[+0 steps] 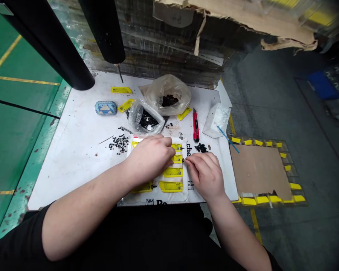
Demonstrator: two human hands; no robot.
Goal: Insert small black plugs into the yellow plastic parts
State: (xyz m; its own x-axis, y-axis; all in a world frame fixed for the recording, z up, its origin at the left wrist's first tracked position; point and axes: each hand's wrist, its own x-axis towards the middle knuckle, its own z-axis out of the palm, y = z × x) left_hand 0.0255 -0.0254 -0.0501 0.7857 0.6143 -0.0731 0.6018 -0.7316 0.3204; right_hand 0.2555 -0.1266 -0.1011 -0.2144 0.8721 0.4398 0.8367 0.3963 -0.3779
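My left hand [151,156] is closed, with curled fingers over the rows of yellow plastic pieces; its fingertips are hidden beneath it. Thumb and forefinger of my right hand [206,175] pinch a small black part [184,160] at the right end of a yellow piece [177,159]. Below that lie another yellow piece [173,172] and a longer-looking one [171,186]. Further left, a yellow piece [142,188] with a black part at its end is partly covered by my left wrist. The pieces rest on a printed white sheet [188,195].
Loose black bits [119,143] and a small black pile [202,148] flank the sheet. Behind are two plastic bags [147,118] [172,92] of black parts, a red utility knife [196,126], a blue case [106,108] and a white block [217,119]. A black-handled driver [107,34] hangs above.
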